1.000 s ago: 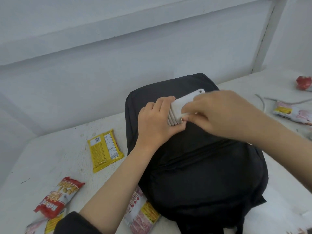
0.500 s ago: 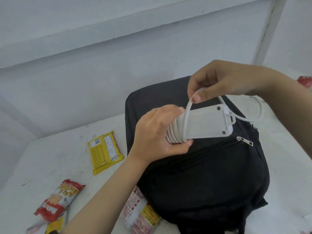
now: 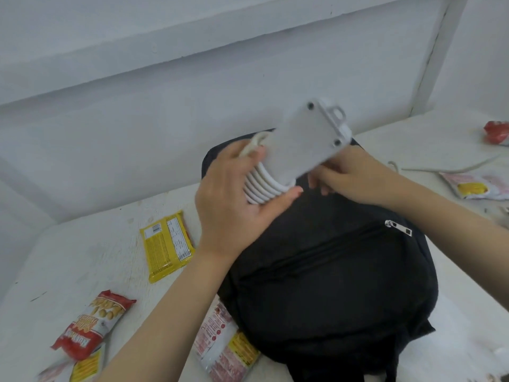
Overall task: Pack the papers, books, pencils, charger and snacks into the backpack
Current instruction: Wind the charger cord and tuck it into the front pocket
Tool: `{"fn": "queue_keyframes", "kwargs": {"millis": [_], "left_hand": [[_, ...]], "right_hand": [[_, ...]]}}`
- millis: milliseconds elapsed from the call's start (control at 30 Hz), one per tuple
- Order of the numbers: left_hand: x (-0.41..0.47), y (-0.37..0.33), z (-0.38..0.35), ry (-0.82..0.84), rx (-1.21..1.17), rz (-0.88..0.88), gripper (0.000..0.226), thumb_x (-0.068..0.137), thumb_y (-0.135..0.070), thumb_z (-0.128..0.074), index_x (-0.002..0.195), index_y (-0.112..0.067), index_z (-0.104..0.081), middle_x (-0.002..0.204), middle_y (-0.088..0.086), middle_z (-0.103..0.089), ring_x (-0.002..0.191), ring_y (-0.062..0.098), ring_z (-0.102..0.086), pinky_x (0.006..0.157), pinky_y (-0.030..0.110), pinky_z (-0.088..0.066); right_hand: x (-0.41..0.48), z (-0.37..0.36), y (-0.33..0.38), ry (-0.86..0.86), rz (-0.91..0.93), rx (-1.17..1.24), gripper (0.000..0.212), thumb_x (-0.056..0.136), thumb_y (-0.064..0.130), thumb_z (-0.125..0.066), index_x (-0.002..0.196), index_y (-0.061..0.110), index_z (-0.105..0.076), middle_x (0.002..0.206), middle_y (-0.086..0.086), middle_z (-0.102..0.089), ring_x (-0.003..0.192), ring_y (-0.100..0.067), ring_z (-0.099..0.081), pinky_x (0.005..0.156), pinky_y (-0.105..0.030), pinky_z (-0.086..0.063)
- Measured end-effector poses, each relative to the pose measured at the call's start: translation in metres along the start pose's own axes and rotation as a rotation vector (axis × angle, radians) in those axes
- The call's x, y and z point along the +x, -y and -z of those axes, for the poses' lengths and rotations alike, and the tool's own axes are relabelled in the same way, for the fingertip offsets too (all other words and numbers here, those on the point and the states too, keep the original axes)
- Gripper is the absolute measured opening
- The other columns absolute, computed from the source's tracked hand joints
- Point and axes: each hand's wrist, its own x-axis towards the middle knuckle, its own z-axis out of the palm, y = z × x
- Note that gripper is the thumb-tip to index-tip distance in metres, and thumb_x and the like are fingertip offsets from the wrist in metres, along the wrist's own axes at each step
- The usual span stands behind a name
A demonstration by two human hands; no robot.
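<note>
A black backpack point(image 3: 330, 271) lies flat on the white table, its front pocket zipper pull point(image 3: 398, 226) at the right. Above it my left hand point(image 3: 234, 199) grips a white charger block point(image 3: 300, 142) around the end where its white cable point(image 3: 261, 186) is wound in several loops. My right hand point(image 3: 347, 175) is under the block's lower right side with its fingers touching the block and the coil. Snack packets lie around: a yellow one point(image 3: 166, 244), a red one point(image 3: 93, 323) and a pink-white one point(image 3: 223, 346) partly under the backpack.
At the right lie another pink-white packet point(image 3: 479, 186), a red packet point(image 3: 495, 132) and a loose white cable point(image 3: 451, 168). A grey wall rises behind the table. More packets point(image 3: 80, 368) peek in at the bottom left.
The charger has been lifted and tilted upward, with more cable loops wound on it. My right hand dropped from above the block to below it.
</note>
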Motion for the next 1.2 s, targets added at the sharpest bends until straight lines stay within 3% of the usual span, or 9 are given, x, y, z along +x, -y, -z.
{"fn": "queue_keyframes", "kwargs": {"millis": [67, 133, 200, 333, 500, 767, 967, 1200], "left_hand": [[0.01, 0.002, 0.005, -0.034, 0.052, 0.106, 0.063, 0.071, -0.059, -0.067, 0.114, -0.022, -0.041, 0.116, 0.005, -0.058, 0.103, 0.016, -0.056, 0.081, 0.02, -0.042], [0.019, 0.007, 0.009, -0.027, 0.13, 0.203, 0.064, 0.067, -0.059, -0.069, 0.113, -0.026, -0.039, 0.117, 0.007, -0.06, 0.105, 0.018, -0.056, 0.081, 0.02, -0.04], [0.023, 0.015, 0.01, 0.011, 0.238, 0.225, 0.064, 0.065, -0.059, -0.07, 0.112, -0.027, -0.039, 0.118, 0.007, -0.06, 0.104, 0.02, -0.056, 0.08, 0.024, -0.038], [0.016, 0.031, 0.006, 0.133, 0.354, 0.231, 0.063, 0.065, -0.056, -0.072, 0.112, -0.027, -0.04, 0.115, 0.009, -0.06, 0.096, 0.028, -0.058, 0.075, 0.033, -0.044], [-0.001, 0.037, -0.003, 0.263, 0.439, 0.221, 0.075, 0.07, -0.059, -0.07, 0.132, -0.025, -0.046, 0.115, 0.009, -0.056, 0.091, 0.025, -0.057, 0.067, 0.026, -0.035], [-0.009, 0.039, -0.017, 0.33, 0.41, 0.232, 0.076, 0.071, -0.058, -0.068, 0.134, -0.023, -0.045, 0.114, 0.007, -0.055, 0.09, 0.023, -0.055, 0.066, 0.027, -0.034], [-0.012, 0.041, -0.03, 0.356, 0.408, 0.222, 0.07, 0.07, -0.056, -0.068, 0.127, -0.02, -0.048, 0.111, 0.006, -0.056, 0.09, 0.023, -0.056, 0.064, 0.028, -0.038], [-0.013, 0.043, -0.034, 0.342, 0.362, 0.211, 0.067, 0.071, -0.055, -0.068, 0.124, -0.018, -0.048, 0.109, 0.005, -0.057, 0.09, 0.021, -0.057, 0.062, 0.029, -0.044]], "right_hand": [[-0.003, -0.005, -0.002, 0.037, -0.006, -0.09, 0.017, 0.095, 0.022, -0.048, 0.09, 0.035, -0.058, 0.066, 0.01, -0.062, 0.06, 0.0, -0.058, 0.063, -0.017, -0.043], [-0.008, -0.007, -0.001, 0.041, -0.009, -0.197, 0.015, 0.095, 0.024, -0.047, 0.106, 0.027, -0.057, 0.069, 0.014, -0.059, 0.065, -0.001, -0.058, 0.065, -0.021, -0.045], [-0.012, -0.008, 0.006, 0.023, 0.048, -0.382, 0.015, 0.096, 0.029, -0.044, 0.101, 0.023, -0.056, 0.069, 0.012, -0.057, 0.064, -0.009, -0.055, 0.06, -0.028, -0.044], [-0.014, -0.005, 0.018, -0.069, 0.156, -0.725, 0.03, 0.096, 0.038, -0.035, 0.075, 0.019, -0.044, 0.055, 0.006, -0.043, 0.05, -0.013, -0.04, 0.045, -0.028, -0.021], [-0.02, -0.008, 0.02, -0.021, 0.221, -0.723, 0.04, 0.095, 0.036, -0.039, 0.06, 0.021, -0.029, 0.044, 0.005, -0.032, 0.04, -0.008, -0.029, 0.043, -0.027, -0.013], [-0.024, -0.023, 0.016, -0.035, 0.3, -0.731, 0.042, 0.089, 0.037, -0.04, 0.058, 0.028, -0.014, 0.042, 0.009, -0.018, 0.036, -0.005, -0.02, 0.043, -0.022, -0.008], [-0.023, -0.035, 0.019, 0.028, 0.347, -0.73, 0.036, 0.088, 0.038, -0.032, 0.055, 0.023, -0.03, 0.043, 0.011, -0.015, 0.035, -0.003, -0.017, 0.042, -0.018, -0.008], [-0.022, -0.036, 0.026, 0.022, 0.415, -0.723, 0.037, 0.086, 0.036, -0.035, 0.052, 0.021, -0.028, 0.044, 0.01, -0.009, 0.035, -0.005, -0.011, 0.042, -0.017, -0.006]]}}
